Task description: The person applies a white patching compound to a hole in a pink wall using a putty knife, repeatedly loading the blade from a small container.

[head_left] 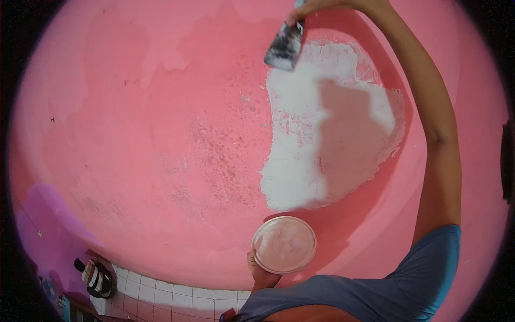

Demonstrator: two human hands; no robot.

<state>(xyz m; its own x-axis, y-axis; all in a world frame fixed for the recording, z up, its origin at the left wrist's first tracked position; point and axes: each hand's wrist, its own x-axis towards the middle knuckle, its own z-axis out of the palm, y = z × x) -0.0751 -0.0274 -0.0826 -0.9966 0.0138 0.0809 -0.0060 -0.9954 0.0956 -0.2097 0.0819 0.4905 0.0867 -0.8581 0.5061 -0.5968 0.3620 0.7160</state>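
Note:
My right hand (316,7) is raised high against the pink wall, closed around the handle of a putty knife (285,48). Its wide blade, smeared with white, sits at the upper left edge of a white putty patch (292,161); I cannot tell whether it touches the wall. Low in front of me, my left hand (263,272) grips a round lid (284,244) by its rim, thumb on top. Pale filler is spread over the lid's inside. Left of the patch, the pink wall (214,145) is pitted and blotchy.
White floor tiles (161,295) run along the wall's foot. A dark and white bag-like bundle (98,276) lies at lower left, near a purple wall section (53,231). My shadow falls across the patch. A dark object (506,161) shows at the right rim.

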